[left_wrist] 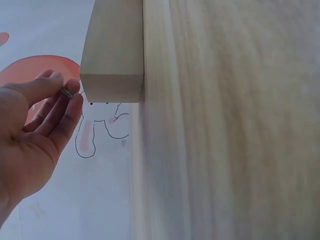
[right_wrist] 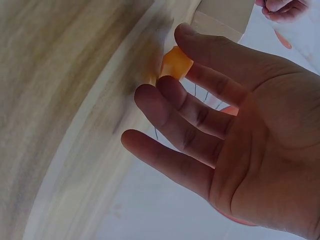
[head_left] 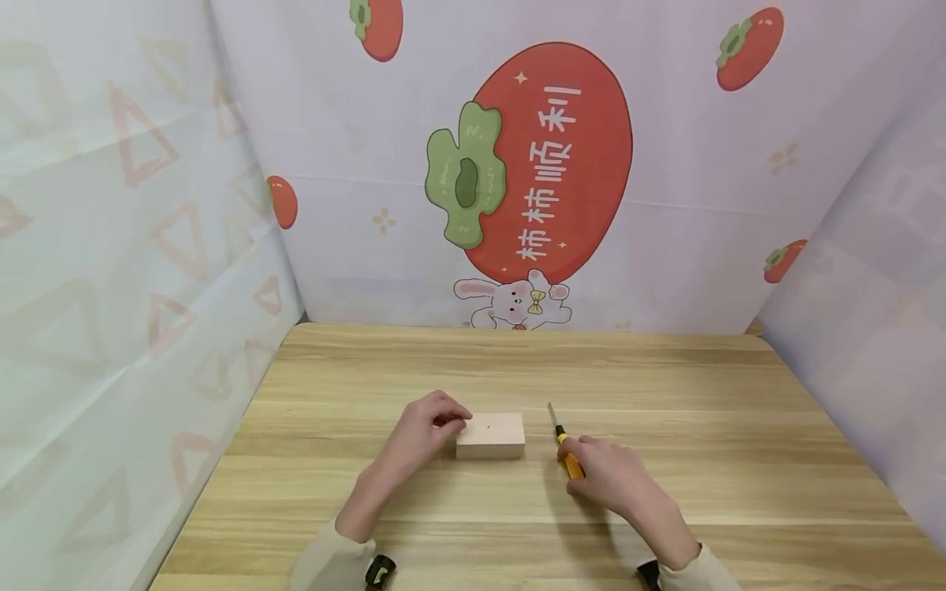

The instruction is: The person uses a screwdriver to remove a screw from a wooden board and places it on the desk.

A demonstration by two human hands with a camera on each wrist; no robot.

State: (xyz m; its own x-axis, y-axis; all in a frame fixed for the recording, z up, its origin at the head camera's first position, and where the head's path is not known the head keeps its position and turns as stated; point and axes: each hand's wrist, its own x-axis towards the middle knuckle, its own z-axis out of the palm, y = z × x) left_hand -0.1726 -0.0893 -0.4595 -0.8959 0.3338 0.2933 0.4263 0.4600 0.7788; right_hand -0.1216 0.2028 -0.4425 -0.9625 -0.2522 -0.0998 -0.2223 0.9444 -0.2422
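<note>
A pale wooden block (head_left: 491, 437) lies on the table, with a small dark dot on its top face. Just at the block's left end, my left hand (head_left: 432, 427) pinches a small screw (left_wrist: 67, 93) between thumb and fingertips; the left wrist view shows it beside the block (left_wrist: 112, 50). To the right of the block, my right hand (head_left: 609, 474) holds a screwdriver (head_left: 572, 467) by its yellow-orange handle. Its metal shaft points away from me, apart from the block. In the right wrist view, thumb and fingers surround the handle (right_wrist: 176, 63), whose far part is hidden.
The wood-grain table (head_left: 369, 361) reaches back to a printed cloth (head_left: 355, 271) with persimmons and a rabbit. Another cloth (head_left: 148, 271) with triangles hangs along the left edge, and a pale one (head_left: 872, 271) along the right.
</note>
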